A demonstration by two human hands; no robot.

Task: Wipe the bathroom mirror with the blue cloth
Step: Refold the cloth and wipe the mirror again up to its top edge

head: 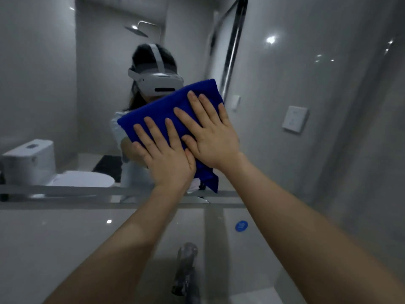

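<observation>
A folded blue cloth [160,108] lies flat against the bathroom mirror [54,84], near its lower right corner. My left hand [166,154] presses on the cloth's lower left part with straight, spread fingers. My right hand [212,137] presses beside it on the cloth's right part, fingers also straight. The two hands touch at the thumbs. A corner of the cloth hangs below my right wrist. The mirror reflects a person wearing a white headset behind the cloth.
A chrome tap [186,268] stands below my arms at the bottom centre. A grey ledge [65,194] runs under the mirror. A white wall switch [294,119] sits on the tiled wall to the right. A toilet [30,163] shows as a reflection at left.
</observation>
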